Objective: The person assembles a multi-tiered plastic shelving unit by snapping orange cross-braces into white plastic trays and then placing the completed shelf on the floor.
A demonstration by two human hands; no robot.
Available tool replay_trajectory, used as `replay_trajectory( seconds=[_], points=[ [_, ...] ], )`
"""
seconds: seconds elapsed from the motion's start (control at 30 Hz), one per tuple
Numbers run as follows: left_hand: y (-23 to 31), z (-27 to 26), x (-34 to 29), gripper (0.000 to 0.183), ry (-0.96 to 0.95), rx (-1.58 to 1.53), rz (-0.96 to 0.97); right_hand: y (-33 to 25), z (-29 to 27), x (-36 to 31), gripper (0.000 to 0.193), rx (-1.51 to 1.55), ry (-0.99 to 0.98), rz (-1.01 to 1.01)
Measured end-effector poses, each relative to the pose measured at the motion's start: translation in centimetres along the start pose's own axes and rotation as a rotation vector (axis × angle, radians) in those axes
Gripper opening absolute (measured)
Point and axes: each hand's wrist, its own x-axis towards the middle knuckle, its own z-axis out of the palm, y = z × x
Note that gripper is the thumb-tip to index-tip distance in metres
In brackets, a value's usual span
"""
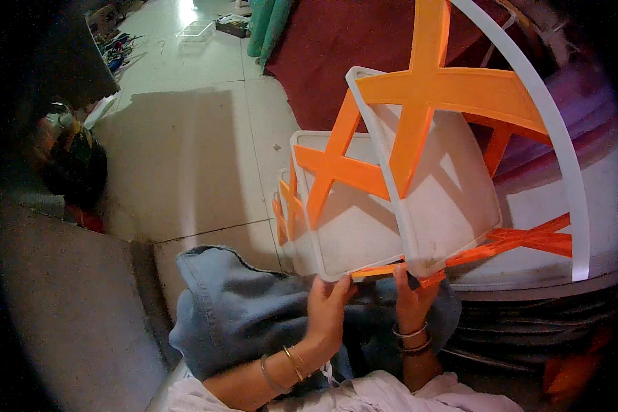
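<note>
Several rounded white panels, joined by crossing orange bands (429, 86), stand in a row over my lap. My left hand (326, 305) is closed at the lower corner of the middle white panel (357, 233), thumb and fingers pinching its edge by a narrow orange strip (379, 270). My right hand (413, 302) grips the lower edge of the larger white panel (453, 185), thumb up, where orange bands meet it. What lies under the right fingers is partly hidden. A curved white strip (563, 137) bounds the bands at the right.
Blue denim cloth (254, 302) lies over my lap. Left of it are a grey surface (82, 302) and a dark bag (79, 161). Behind the panels spreads dark red cloth (329, 55), beside a green roll (271, 27). A clear tray (196, 31) sits on the tiled floor (172, 151).
</note>
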Motion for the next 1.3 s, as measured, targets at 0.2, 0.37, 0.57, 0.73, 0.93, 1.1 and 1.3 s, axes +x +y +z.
replay_trajectory(
  seconds=[0.2,0.37,0.57,0.73,0.93,1.1,1.3],
  points=[
    [0.5,1.0,-0.3,0.031,0.016,0.150,0.063,-0.3,-0.8,0.1,0.027,-0.120,-0.050,0.038],
    [0.3,-0.5,0.7,0.029,0.057,0.254,0.233,1.1,-3.5,1.5,0.017,-0.496,-0.311,-0.308],
    [2.3,-1.2,1.6,0.031,0.031,0.279,0.188,2.1,-4.5,6.4,0.012,-0.546,-0.491,-0.347],
    [2.8,-1.3,2.2,0.032,0.017,0.269,0.268,2.8,-4.2,7.5,0.020,-0.596,-0.619,-0.423],
    [2.5,-0.8,1.8,0.048,-0.045,0.393,0.320,2.8,-4.6,7.6,0.022,-0.639,-0.633,-0.464],
    [2.5,-0.7,1.7,0.047,-0.006,0.441,0.345,2.1,-4.6,7.8,0.021,-0.693,-0.633,-0.481],
    [2.0,0.3,1.7,0.041,0.003,0.390,0.347,7.8,-5.6,7.9,0.023,-0.472,-0.636,-0.369]
  ],
)
